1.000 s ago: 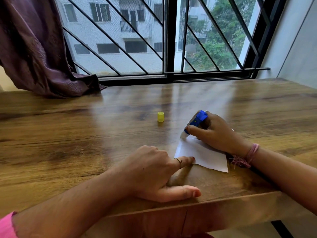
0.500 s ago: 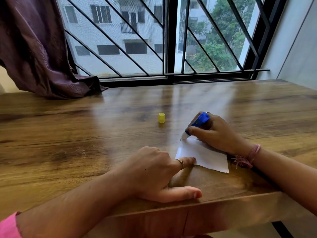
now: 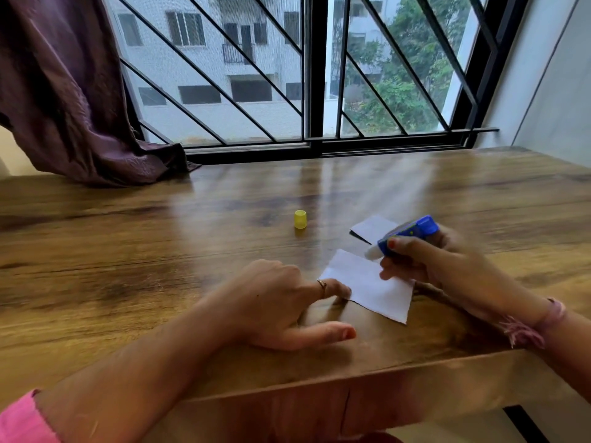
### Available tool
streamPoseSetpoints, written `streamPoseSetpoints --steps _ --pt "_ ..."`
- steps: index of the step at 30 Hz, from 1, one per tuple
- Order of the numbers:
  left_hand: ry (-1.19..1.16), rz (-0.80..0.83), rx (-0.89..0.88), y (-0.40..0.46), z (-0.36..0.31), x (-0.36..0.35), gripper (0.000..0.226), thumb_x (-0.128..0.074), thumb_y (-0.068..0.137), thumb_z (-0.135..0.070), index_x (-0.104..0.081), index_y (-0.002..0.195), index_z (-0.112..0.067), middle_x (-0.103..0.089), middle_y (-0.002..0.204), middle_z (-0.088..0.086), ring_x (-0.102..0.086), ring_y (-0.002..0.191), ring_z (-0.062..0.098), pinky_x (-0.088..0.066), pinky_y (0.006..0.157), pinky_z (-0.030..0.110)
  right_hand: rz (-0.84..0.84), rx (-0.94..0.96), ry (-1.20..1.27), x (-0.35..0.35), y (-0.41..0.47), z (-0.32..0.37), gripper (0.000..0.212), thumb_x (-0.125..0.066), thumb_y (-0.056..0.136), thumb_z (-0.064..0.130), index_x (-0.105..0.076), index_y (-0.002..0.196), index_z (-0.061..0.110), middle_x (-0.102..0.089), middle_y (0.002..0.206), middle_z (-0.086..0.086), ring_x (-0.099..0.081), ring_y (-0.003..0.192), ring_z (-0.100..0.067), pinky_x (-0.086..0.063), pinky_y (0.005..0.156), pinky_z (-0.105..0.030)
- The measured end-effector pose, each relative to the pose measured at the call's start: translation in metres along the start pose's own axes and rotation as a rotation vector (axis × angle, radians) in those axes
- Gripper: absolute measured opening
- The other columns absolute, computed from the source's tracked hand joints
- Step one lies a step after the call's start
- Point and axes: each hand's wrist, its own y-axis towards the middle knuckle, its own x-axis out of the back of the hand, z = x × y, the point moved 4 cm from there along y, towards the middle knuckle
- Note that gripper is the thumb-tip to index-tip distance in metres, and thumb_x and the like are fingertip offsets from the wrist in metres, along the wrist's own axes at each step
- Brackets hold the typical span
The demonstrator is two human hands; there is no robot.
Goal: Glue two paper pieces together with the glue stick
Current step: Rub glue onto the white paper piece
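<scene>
Wooden bench (image 3: 160,251) carries two paper pieces: near sheet (image 3: 367,282) pinned by the left hand (image 3: 278,302), fingertip pressing its corner; far piece (image 3: 372,227) beyond. Right hand (image 3: 431,263) grips the one glue stick (image 3: 404,235), tip above the sheet. One yellow cap (image 3: 300,219). Risk: light pinning lets the sheet slide.

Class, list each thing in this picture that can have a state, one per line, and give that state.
glue stick: uncapped, tip out, held by right hand.
yellow cap: off, upright on table.
near paper: flat, pinned by left hand.
far paper: lying loose.
curtain: pulled aside.
</scene>
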Motion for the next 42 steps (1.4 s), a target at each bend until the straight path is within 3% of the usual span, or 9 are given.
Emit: streamPoseSetpoints --steps 6,11,16,21,24,26,29,33,42 --pt "-0.056 -0.038 0.082 0.003 0.010 -0.008 0.072 -0.007 0.082 -0.078 -0.040 0.135 -0.043 -0.066 0.060 -0.004 -0.058 0.053 0.009 -0.047 0.052 0.027 -0.057 -0.024 0.029 -0.016 -0.011 -0.001 0.017 -0.058 0.086 0.022 -0.071 0.090 0.012 -0.071 0.098 -0.020 -0.068 0.074 -0.018 -0.051 0.068 -0.018" --pt "-0.020 -0.117 0.186 0.004 0.016 -0.009 0.082 -0.003 0.078 -0.076 -0.046 0.135 -0.038 -0.068 0.068 -0.003 -0.064 0.064 0.017 -0.051 0.058 0.030 -0.100 -0.047 0.196 -0.037 -0.018 0.002 0.012 -0.056 0.087 0.015 -0.068 0.085 0.011 -0.072 0.078 -0.006 -0.068 0.071 -0.018 -0.053 0.064 -0.016" --pt "0.041 -0.189 0.243 0.004 0.015 -0.010 0.090 -0.002 0.072 -0.080 -0.052 0.131 -0.035 -0.062 0.066 -0.006 -0.065 0.068 0.021 -0.030 0.046 0.026 -0.081 -0.089 0.358 -0.052 -0.026 0.001 0.017 -0.062 0.076 0.025 -0.073 0.080 0.012 -0.070 0.078 -0.009 -0.069 0.074 -0.021 -0.054 0.063 -0.018" --pt "-0.017 -0.127 0.278 0.005 0.019 -0.013 0.079 -0.021 0.074 -0.083 -0.050 0.132 -0.038 -0.054 0.055 -0.010 -0.058 0.061 0.012 -0.034 0.052 0.026 -0.108 -0.116 0.389 -0.034 -0.014 0.000 0.016 -0.065 0.072 0.026 -0.076 0.075 0.016 -0.070 0.082 -0.009 -0.069 0.073 -0.019 -0.056 0.071 -0.031" --pt "-0.085 -0.101 0.262 0.007 0.022 -0.013 0.067 -0.030 0.078 -0.079 -0.051 0.129 -0.041 -0.033 0.043 -0.013 -0.034 0.045 0.000 -0.026 0.047 0.020 -0.106 -0.137 0.256 -0.011 -0.001 0.000 0.021 -0.057 0.086 0.020 -0.076 0.077 0.018 -0.071 0.086 -0.010 -0.069 0.073 -0.018 -0.058 0.063 -0.034" --pt "-0.152 -0.079 0.253 0.007 0.024 -0.013 0.062 -0.036 0.079 -0.076 -0.053 0.127 -0.042 -0.041 0.040 -0.013 -0.037 0.043 -0.005 -0.024 0.048 0.014 -0.092 -0.139 0.118 0.001 0.007 0.000 0.023 -0.056 0.089 0.018 -0.075 0.078 0.022 -0.074 0.087 -0.008 -0.070 0.071 -0.018 -0.057 0.057 -0.030" --pt "-0.261 -0.027 0.213 0.008 0.026 -0.013 0.054 -0.044 0.082 -0.069 -0.057 0.125 -0.039 -0.047 0.045 -0.034 -0.044 0.048 -0.015 -0.027 0.047 0.011 -0.058 -0.118 -0.019 0.010 0.016 -0.004 0.011 -0.059 0.088 0.014 -0.070 0.086 0.014 -0.075 0.087 -0.012 -0.071 0.071 -0.022 -0.058 0.055 -0.030" --pt "-0.329 -0.040 0.196 0.009 0.030 -0.012 0.052 -0.043 0.082 -0.067 -0.059 0.123 -0.040 -0.047 0.043 -0.017 -0.048 0.050 -0.007 -0.028 0.048 0.013 -0.087 -0.080 -0.146 0.011 0.023 -0.007 0.019 -0.067 0.084 0.019 -0.064 0.094 0.004 -0.071 0.077 -0.014 -0.067 0.059 -0.018 -0.052 0.048 -0.024" --pt "-0.351 -0.038 0.195 0.010 0.037 -0.016 0.046 -0.041 0.085 -0.065 -0.059 0.121 -0.043 -0.049 0.053 -0.031 -0.048 0.049 -0.005 -0.026 0.047 0.016 -0.161 0.077 -0.389 0.007 0.031 -0.008 0.014 -0.066 0.083 0.019 -0.061 0.085 0.005 -0.061 0.053 0.003 -0.051 0.037 -0.010 -0.040 0.037 -0.018"
